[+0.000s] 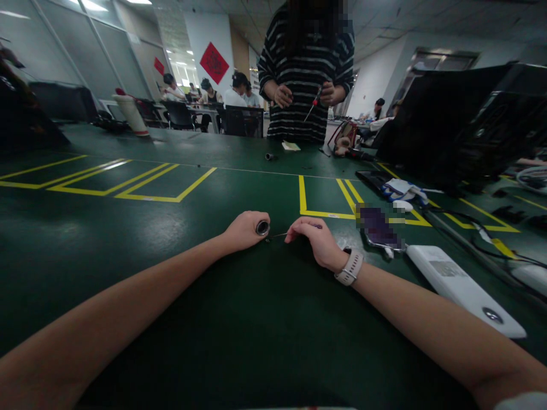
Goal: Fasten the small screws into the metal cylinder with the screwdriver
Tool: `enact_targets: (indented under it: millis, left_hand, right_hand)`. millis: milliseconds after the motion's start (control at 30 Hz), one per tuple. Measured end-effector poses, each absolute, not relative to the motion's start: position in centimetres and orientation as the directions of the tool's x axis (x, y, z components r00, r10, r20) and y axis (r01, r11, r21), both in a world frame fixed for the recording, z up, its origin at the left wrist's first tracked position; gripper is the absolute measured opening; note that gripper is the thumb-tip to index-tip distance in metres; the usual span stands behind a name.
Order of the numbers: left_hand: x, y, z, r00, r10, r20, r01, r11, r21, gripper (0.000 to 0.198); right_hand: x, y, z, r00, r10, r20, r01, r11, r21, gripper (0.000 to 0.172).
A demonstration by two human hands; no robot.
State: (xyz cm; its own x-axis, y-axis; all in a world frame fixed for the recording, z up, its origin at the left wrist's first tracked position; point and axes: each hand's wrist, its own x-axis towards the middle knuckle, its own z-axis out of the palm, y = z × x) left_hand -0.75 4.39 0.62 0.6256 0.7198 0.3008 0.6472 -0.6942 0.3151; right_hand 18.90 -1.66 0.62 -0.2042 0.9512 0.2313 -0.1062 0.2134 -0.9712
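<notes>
My left hand [244, 230] rests on the dark green table [128, 228] with its fingers wrapped round a small metal cylinder [262, 228], whose open end faces right. My right hand [314, 238] lies just to the right, pinching a thin screwdriver [280, 234] with a purple handle. The screwdriver's tip points left at the cylinder's open end. A light-coloured watch [350, 267] sits on my right wrist.
A person in a striped top [305, 68] stands across the table holding a red-handled screwdriver [314, 103]. A white device [464, 289], cables, gloves [401, 189] and black cases [461, 119] lie at the right. Another small cylinder [269, 156] and a yellow pad [290, 146] sit far off.
</notes>
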Motion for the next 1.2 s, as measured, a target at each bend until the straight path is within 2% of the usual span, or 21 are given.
enact_targets:
  millis: [233, 467, 633, 900, 1200]
  left_hand:
    - [-0.7, 4.3, 0.7, 0.664, 0.686, 0.297, 0.591, -0.725, 0.354, 0.009]
    - [-0.8, 4.5, 0.5, 0.659, 0.690, 0.299, 0.576, -0.719, 0.388, 0.008]
    - [-0.7, 4.4, 0.6, 0.595, 0.732, 0.332, 0.609, -0.680, 0.408, 0.009]
    - [-0.5, 4.2, 0.8, 0.586, 0.736, 0.339, 0.604, -0.676, 0.422, 0.015]
    - [-0.7, 4.2, 0.9, 0.626, 0.710, 0.323, 0.610, -0.704, 0.363, 0.016]
  right_hand:
    - [19.0, -1.8, 0.8, -0.229, 0.936, 0.268, -0.083, 0.255, -0.963, 0.019]
    - [19.3, -1.7, 0.4, -0.164, 0.917, 0.363, -0.113, 0.348, -0.931, 0.021]
    - [18.9, -2.6, 1.0, -0.203, 0.877, 0.436, -0.011, 0.443, -0.896, 0.020]
    - [17.7, -3.9, 1.7, -0.260, 0.891, 0.371, 0.228, 0.430, -0.874, 0.018]
    - [18.3, -3.6, 1.1, -0.405, 0.840, 0.362, 0.169, 0.458, -0.873, 0.022]
